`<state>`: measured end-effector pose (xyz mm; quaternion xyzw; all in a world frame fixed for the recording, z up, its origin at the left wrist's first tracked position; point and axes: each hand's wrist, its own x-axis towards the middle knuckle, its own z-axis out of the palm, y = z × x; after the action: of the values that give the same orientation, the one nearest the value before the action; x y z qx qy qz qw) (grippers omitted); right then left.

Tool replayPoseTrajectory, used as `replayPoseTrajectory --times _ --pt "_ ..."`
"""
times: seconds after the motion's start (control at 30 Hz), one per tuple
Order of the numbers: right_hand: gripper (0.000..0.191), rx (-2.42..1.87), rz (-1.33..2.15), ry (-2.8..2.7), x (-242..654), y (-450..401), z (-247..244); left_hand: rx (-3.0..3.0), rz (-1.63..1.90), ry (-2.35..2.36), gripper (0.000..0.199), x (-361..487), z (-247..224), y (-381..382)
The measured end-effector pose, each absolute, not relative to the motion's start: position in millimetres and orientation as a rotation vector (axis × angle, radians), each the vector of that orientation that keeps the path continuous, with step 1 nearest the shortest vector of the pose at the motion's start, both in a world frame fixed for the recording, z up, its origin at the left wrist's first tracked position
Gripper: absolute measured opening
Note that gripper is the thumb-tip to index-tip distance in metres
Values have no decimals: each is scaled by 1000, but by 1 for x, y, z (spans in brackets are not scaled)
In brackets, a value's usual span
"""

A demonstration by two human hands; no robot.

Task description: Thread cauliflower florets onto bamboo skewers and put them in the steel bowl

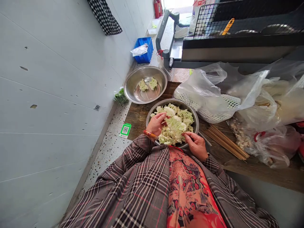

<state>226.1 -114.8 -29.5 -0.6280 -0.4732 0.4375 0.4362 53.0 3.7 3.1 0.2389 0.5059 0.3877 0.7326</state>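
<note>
From my remote view, I am holding a cauliflower floret (pixel 176 124) above the floret-filled metal bowl (pixel 196 121), the left hand's (pixel 155 123) fingers clamping its edge. The right hand (pixel 197 146) is pressing thumb and fingertips together at its lower side, and I cannot tell what is between them. Wooden skewers (pixel 225 143) are lying right of the bowl, and two skewered florets (pixel 153 83) are resting in the basin (pixel 128 87) beyond.

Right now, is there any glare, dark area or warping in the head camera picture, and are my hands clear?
Head view: a bright patch at the top edge is blown out to white; head view: the clear plastic bag catches pale glare; head view: behind the black mesh it is dark; head view: the wall looks stretched leftward; head view: left hand and right hand look fairly sharp.
</note>
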Motion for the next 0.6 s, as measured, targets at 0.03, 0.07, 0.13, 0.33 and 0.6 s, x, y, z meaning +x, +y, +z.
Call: replayPoseTrajectory --times 0.03,0.07,0.13,0.33,0.6 --pt "33 -1561 1089 -1184 226 -115 -30 520 854 1109 29 53 2 4" --pt "33 -1561 1089 -1189 226 -115 -30 514 853 1101 29 53 2 4" --pt "33 -1563 1085 -1196 226 -115 -31 514 849 1085 28 52 1 5" --pt "32 -1562 1092 -1187 226 -115 -35 559 845 1096 29 53 2 4" --pt "32 -1574 1070 -1216 229 -116 -35 781 903 1188 27 51 5 4"
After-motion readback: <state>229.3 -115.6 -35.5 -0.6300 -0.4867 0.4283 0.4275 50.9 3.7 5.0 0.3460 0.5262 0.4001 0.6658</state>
